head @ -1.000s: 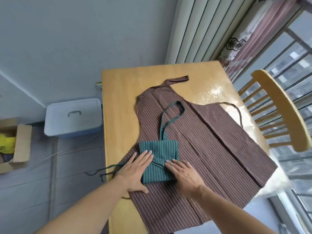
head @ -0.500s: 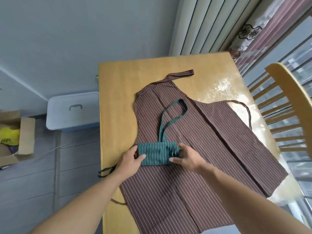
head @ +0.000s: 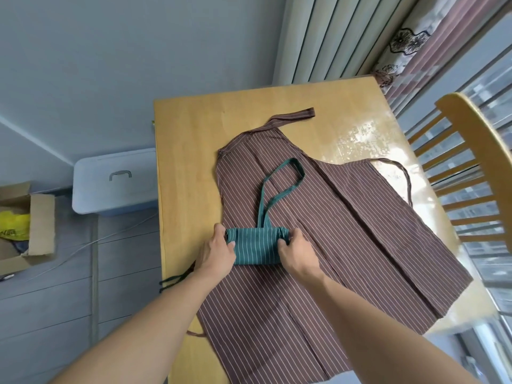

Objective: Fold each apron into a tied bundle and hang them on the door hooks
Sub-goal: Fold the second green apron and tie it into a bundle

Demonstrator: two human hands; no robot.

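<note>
A green striped apron is folded into a small roll lying on top of a brown striped apron, which is spread flat over the wooden table. My left hand grips the roll's left end and my right hand grips its right end. The green neck loop stretches away from the roll across the brown fabric. A dark green tie string trails off the table's left edge beneath my left wrist. No door hooks are in view.
A wooden chair stands at the table's right side by the window. On the floor to the left sit a pale blue lidded bin and an open cardboard box. Curtains hang behind the table.
The flat green square has been rolled away from me into a narrow bundle. Both hands went from pressing flat on it to gripping its two ends.
</note>
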